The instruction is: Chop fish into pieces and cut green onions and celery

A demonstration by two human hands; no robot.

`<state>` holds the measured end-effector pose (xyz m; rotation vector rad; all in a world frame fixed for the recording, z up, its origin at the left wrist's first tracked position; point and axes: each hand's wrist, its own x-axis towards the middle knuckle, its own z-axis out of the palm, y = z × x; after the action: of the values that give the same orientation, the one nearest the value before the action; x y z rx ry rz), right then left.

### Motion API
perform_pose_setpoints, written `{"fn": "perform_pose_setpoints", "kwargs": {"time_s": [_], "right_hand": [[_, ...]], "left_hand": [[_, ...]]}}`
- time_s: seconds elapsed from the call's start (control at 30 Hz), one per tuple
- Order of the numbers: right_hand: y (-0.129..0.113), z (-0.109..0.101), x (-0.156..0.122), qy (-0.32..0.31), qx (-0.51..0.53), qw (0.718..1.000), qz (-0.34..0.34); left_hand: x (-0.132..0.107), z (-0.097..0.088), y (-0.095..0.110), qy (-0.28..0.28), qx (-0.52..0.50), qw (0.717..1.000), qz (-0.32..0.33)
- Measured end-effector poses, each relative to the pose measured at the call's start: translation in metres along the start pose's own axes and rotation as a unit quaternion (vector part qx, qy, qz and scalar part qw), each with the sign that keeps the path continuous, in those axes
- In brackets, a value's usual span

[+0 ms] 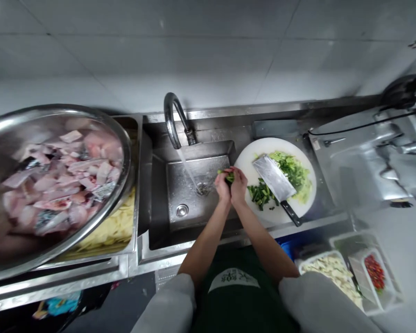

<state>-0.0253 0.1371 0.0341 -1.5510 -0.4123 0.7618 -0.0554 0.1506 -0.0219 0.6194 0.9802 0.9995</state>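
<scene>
My left hand [222, 186] and my right hand [239, 184] are pressed together over the right side of the steel sink [194, 217], both closed on a green vegetable [229, 176]. Water runs from the curved faucet [175, 121] just left of them. Right beside my hands lies a round white cutting board [247, 162] carrying chopped greens [293, 175] and a cleaver [275, 182], its black handle pointing toward me.
A large steel bowl of cut pinkish fish pieces [58, 180] sits at the left above a tray of pale sliced food [118, 226]. Low right are trays of white chopped pieces [333, 270] and red chillies [375, 272]. A machine [402, 125] stands far right.
</scene>
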Motion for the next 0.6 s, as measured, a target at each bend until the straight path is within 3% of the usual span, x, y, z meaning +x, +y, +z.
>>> {"fn": "perform_pose_setpoints", "kwargs": {"time_s": [0.1,0.17,0.27,0.37,0.43,0.5,0.6], "right_hand": [[-0.021,-0.060,0.023,0.006,-0.101,0.994,-0.048],[-0.033,-0.110,0.031,-0.007,-0.228,0.969,-0.094],[-0.045,-0.197,0.013,-0.001,-0.450,0.881,-0.145],[-0.043,-0.268,-0.021,0.001,-0.631,0.770,-0.091],[-0.036,-0.291,-0.034,-0.034,-0.696,0.716,-0.054],[-0.030,-0.293,-0.033,-0.083,-0.726,0.681,-0.041],[-0.031,-0.281,-0.018,-0.124,-0.740,0.661,-0.021]], "left_hand": [[-0.015,0.059,-0.027,0.030,-0.002,0.998,0.052],[-0.019,0.079,-0.037,-0.009,0.063,0.993,0.103],[-0.027,0.074,-0.038,-0.123,0.210,0.948,0.207],[-0.041,0.046,-0.035,-0.222,0.344,0.871,0.272],[-0.051,0.029,-0.037,-0.270,0.439,0.811,0.277],[-0.060,0.019,-0.042,-0.296,0.519,0.757,0.265],[-0.067,0.014,-0.051,-0.251,0.575,0.733,0.263]]}}
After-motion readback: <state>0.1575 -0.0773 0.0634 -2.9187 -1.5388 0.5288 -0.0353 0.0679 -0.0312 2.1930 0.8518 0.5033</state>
